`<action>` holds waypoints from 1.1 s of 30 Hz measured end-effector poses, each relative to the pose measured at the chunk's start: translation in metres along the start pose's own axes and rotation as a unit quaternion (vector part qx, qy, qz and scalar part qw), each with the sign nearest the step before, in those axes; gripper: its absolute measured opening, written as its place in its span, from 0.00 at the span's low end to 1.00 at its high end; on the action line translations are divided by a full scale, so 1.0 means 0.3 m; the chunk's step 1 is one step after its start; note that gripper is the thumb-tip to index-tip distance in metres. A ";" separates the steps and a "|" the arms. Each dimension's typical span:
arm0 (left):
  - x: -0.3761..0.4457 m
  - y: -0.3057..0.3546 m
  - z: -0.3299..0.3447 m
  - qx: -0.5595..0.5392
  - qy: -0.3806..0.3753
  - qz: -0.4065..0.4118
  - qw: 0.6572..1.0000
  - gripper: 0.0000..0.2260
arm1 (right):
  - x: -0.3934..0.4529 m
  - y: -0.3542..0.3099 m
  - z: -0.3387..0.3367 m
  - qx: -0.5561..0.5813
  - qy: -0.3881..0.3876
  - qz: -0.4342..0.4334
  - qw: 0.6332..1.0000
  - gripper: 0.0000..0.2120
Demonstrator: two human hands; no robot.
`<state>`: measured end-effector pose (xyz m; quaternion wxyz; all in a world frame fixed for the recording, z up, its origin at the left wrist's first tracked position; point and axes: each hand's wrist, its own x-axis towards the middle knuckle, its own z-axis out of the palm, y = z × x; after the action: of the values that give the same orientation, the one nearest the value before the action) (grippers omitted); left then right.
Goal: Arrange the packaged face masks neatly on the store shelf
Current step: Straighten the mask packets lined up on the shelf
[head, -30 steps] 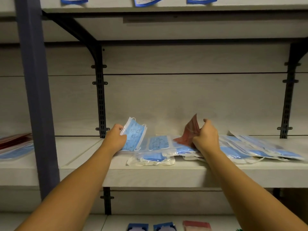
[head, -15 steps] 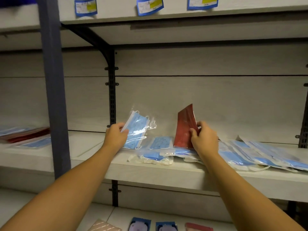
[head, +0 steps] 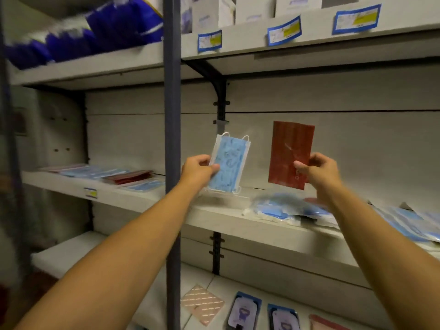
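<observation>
Both packs now higher, left hand [head: 198,169] grip on blue mask pack [head: 229,166], right hand [head: 320,169] on red pack [head: 289,153], shelf heap [head: 285,208] blurred.

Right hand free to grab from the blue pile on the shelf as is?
Probably not. The right hand is pinching the red mask pack, held upright above the shelf. The blue pile lies just below with nothing between them, but the hand is occupied.

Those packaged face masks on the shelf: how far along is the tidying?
Early days. Nothing looks neatly arranged yet. In hand: the left hand holds a blue patterned mask in clear wrap, the right hand a red flat mask packet, both lifted off the pale store shelf. Left: the loose heap of blue mask packets beneath them.
</observation>
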<state>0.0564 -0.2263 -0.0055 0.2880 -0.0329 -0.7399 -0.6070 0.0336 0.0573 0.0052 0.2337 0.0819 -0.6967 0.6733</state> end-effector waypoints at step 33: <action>-0.119 -0.156 -1.203 -0.039 0.120 -0.098 0.987 0.05 | -0.499 -0.161 1.023 -0.085 -0.101 -0.010 0.991 0.07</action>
<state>0.2069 -0.5586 -0.0282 0.3122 0.1013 -0.6754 -0.6604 0.1196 -0.2763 -0.0117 0.1748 0.1364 -0.7703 0.5978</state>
